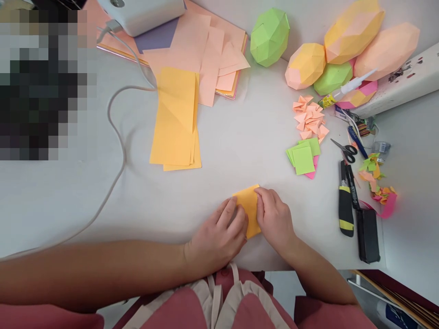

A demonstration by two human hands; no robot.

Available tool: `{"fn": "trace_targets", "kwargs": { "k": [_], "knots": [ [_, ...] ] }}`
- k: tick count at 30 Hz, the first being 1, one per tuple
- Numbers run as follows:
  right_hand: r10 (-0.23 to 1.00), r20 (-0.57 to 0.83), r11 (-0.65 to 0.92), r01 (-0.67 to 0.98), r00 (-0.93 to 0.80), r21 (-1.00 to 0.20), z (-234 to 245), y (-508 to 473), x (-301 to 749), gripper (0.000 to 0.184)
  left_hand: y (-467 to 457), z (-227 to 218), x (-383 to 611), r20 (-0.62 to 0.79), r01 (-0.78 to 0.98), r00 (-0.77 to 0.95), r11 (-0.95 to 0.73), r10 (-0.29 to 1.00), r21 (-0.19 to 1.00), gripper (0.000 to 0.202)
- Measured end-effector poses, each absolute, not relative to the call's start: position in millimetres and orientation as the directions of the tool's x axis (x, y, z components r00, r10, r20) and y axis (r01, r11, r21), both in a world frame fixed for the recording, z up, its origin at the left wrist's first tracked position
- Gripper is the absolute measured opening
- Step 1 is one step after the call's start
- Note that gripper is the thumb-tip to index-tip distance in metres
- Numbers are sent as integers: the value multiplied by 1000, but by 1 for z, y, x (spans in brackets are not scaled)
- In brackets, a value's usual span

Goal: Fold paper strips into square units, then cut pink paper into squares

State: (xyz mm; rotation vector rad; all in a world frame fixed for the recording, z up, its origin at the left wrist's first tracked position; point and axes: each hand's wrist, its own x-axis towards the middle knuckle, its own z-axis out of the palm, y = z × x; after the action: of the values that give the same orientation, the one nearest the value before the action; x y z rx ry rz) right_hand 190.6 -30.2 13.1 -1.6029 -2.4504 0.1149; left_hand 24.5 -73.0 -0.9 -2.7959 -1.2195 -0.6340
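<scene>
A small piece of yellow-orange paper (249, 208) lies on the white table close to its front edge. My left hand (222, 230) presses on the paper's left part, with fingers bent and held together. At the right edge, my right hand (274, 217) pinches the same paper near its top right corner. My fingers cover parts of both sides, so I cannot tell whether it is folded. Small green paper squares (304, 157) are stacked up and to the right of my hands, with a pink piece under them. Beyond them sits a heap of folded peach paper pieces (310, 119).
Yellow paper strips (176, 119) and peach sheets (192, 43) lie at upper left, beside a white device (144, 13) with a cable (118, 132). Faceted paper shapes (270, 36) stand at the back. Scissors (347, 150), a cutter (345, 205) and a black case (368, 235) line the right.
</scene>
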Motion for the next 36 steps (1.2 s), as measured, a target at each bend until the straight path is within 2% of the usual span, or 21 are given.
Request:
{"fn": "trace_targets", "kwargs": {
  "k": [10, 14, 21, 26, 36],
  "knots": [
    [912, 129, 408, 897, -390, -170, 14, -30, 191, 21, -73, -2, 24, 368, 690, 624, -707, 689, 154, 34],
    [918, 124, 394, 902, -376, -179, 12, -31, 192, 21, -70, -3, 23, 367, 646, 670, -750, 645, 140, 30],
    [930, 131, 365, 900, -343, -237, 13, -31, 194, 22, -62, 1, 20, 283, 584, 759, -806, 586, 102, 23],
    [931, 154, 363, 877, -330, -316, 15, -30, 196, 21, -63, 0, 21, 284, 597, 748, -795, 599, 105, 26],
    [934, 142, 358, 875, -329, -326, 13, -31, 197, 24, -63, 0, 21, 320, 602, 733, -791, 600, 106, 26]
  ]
}}
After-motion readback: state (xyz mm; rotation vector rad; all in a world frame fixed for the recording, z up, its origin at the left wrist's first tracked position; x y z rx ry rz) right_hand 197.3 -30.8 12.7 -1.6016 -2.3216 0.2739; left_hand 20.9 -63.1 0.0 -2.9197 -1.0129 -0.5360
